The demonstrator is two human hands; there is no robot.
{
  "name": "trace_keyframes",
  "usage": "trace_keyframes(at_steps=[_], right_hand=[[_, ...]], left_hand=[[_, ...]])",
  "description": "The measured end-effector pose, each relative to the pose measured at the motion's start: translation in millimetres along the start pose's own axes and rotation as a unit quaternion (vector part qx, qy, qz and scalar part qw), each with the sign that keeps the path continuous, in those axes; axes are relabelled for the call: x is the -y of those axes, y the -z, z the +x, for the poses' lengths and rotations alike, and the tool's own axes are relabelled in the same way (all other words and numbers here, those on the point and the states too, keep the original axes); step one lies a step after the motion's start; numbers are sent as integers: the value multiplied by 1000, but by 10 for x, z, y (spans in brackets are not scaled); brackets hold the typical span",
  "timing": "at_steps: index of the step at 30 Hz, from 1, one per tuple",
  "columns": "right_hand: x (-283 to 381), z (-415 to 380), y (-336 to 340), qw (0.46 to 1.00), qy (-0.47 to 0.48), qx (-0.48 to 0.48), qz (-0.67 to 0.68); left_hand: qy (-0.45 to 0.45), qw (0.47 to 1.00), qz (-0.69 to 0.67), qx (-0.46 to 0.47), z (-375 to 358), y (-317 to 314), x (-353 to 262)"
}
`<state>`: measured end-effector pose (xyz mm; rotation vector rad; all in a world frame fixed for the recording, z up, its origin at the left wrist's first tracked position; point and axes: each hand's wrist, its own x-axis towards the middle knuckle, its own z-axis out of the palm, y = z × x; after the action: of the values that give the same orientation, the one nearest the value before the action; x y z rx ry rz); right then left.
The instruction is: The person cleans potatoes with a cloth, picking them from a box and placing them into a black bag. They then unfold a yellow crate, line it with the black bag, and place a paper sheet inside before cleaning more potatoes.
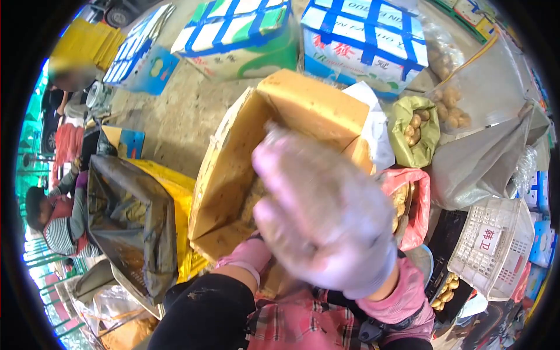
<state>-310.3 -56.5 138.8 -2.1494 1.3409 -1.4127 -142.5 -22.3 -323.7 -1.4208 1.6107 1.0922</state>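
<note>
I see my gloved right hand (pixel 326 216) blurred, fingers spread loose over the tan open cardboard box (pixel 262 157); my left hand is hidden. The tilted box could tip.

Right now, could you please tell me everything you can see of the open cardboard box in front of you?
The cardboard box is plain yellowish-brown, tilted with its open top toward the camera, its flaps spread outward. It looks worn and dusty inside. A gloved hand, blurred, covers its lower right part. A dark plastic bag lies at its left, a white bag at its right.

Thin translucent glove on right hand (pixel 326 216), pink sleeves
</note>
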Motion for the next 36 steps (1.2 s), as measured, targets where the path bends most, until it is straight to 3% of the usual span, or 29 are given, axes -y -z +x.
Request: trace_keyframes(at_steps=[4, 6, 10, 11, 12, 14, 15, 17, 18, 19, 20, 22, 23, 24, 25, 26, 27, 28, 32, 33, 36], right_hand=[[65, -16, -56, 995, -48, 72, -58], [-11, -70, -96, 988, -124, 71, -52], [-234, -2, -55, 984, -176, -13, -31], [-333, 31, -87, 984, -167, -66, 17], [-288, 83, -66, 973, -191, -92, 94], [-379, 109, -109, 982, -118, -134, 64], [-88, 109, -167, 954, -180, -112, 210], [146, -12, -490, 995, 34, -47, 76], [261, -70, -653, 989, 143, -33, 21], [518, -46, -695, 976, 163, 139, -48], [576, -169, -972, 966, 183, 146, -108], [546, -123, -1188, 981, 130, 76, -121], [554, -18, -1216, 995, 26, 91, -39], [544, 112, -1239, 991, -77, 103, 44], [406, 197, -1321, 986, -148, 63, 35], [194, 284, -1374, 965, -218, 103, 100], [12, 334, -1402, 958, -224, 139, 117], [-52, 405, -1375, 926, -310, 181, 115], [-227, 288, -1514, 942, -249, 37, 220], [-128, 301, -1449, 939, -225, 15, 261], [341, 257, -1440, 962, -86, -66, 251]], left_hand=[[-29, 978, -208, 8, -322, 474, 107], [-103, 920, -377, 22, -979, 1018, 23], [-301, 699, -642, 96, -2456, 1930, -49], [-435, 600, -650, 167, -2512, 2047, 77], [-434, 538, -704, 165, -2801, 2108, 133], [-502, 469, -715, 127, -3399, 2196, 163], [-524, 448, -713, 129, -3589, 2198, 209], [-589, 541, -586, -129, -3790, 2061, 192], [-587, 457, -659, -111, -3710, 1913, 197], [-586, 359, -721, -92, -3629, 1766, 203], [-584, 261, -764, -80, -3548, 1620, 209], [-480, 391, -773, -140, -3395, 1616, 362], [-436, 445, -766, -158, -3391, 1645, 398], [-418, 479, -752, -171, -3533, 1751, 343], [-397, 517, -736, -181, -3660, 1809, 313], [-406, 530, -727, -161, -3749, 1792, 328], [-415, 543, -716, -140, -3833, 1766, 361], [-426, 556, -703, -120, -3904, 1762, 392], [-511, 413, -751, 57, -3894, 1850, 644], [-472, 379, -792, 75, -3849, 1860, 760], [-408, 326, -852, -35, -3821, 1839, 763]])
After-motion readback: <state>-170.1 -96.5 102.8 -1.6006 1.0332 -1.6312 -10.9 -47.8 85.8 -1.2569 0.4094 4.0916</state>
